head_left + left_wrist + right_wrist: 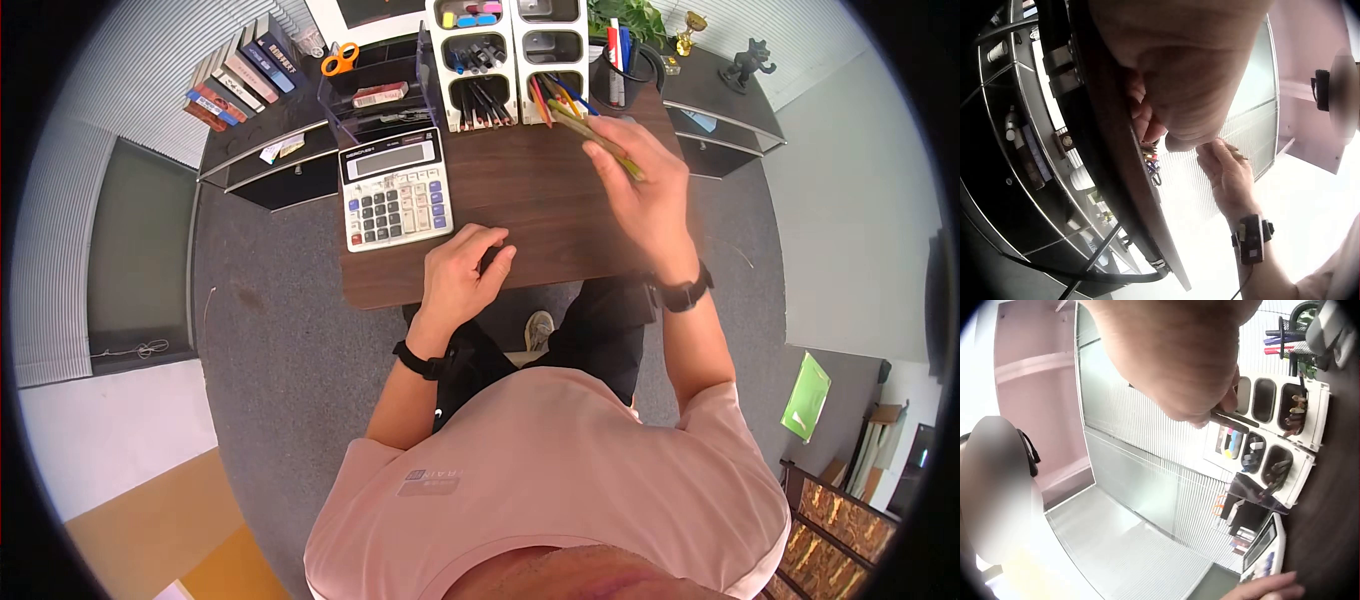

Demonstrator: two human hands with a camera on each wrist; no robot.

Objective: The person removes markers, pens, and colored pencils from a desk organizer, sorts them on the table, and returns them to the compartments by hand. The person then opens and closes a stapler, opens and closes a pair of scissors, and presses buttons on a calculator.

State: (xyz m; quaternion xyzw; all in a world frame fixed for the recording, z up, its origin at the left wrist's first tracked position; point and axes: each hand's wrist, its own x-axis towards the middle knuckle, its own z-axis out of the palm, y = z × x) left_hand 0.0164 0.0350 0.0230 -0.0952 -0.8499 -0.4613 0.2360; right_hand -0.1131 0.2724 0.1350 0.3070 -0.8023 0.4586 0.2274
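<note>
The right hand (650,190) pinches a few slim pencils (572,120) between thumb and fingers, clamped on them just over the near right cell of the white rack (553,68). How many it holds is hard to tell. Other coloured pencils (540,102) stand in that same cell, and dark pencils (485,105) fill the near cell on the rack's left side. The left hand (465,270) is nearer the person than the rack, at the desk edge, its fingers loosely bent, thumb and forefinger a little apart, with nothing seen in its grip. The calculator (395,190) lies on the near left of the rack, and the pen cup (628,82) is just beside its right side.

The step in hand looks like moving pencils at the rack's near right cell; whether they are going in or coming out cannot be told. If in, the next move calls for tips lined up with the opening, then a looser pinch once the rack's wall bears them. If out, it calls for a firm pinch and a lift clear of the rim
</note>
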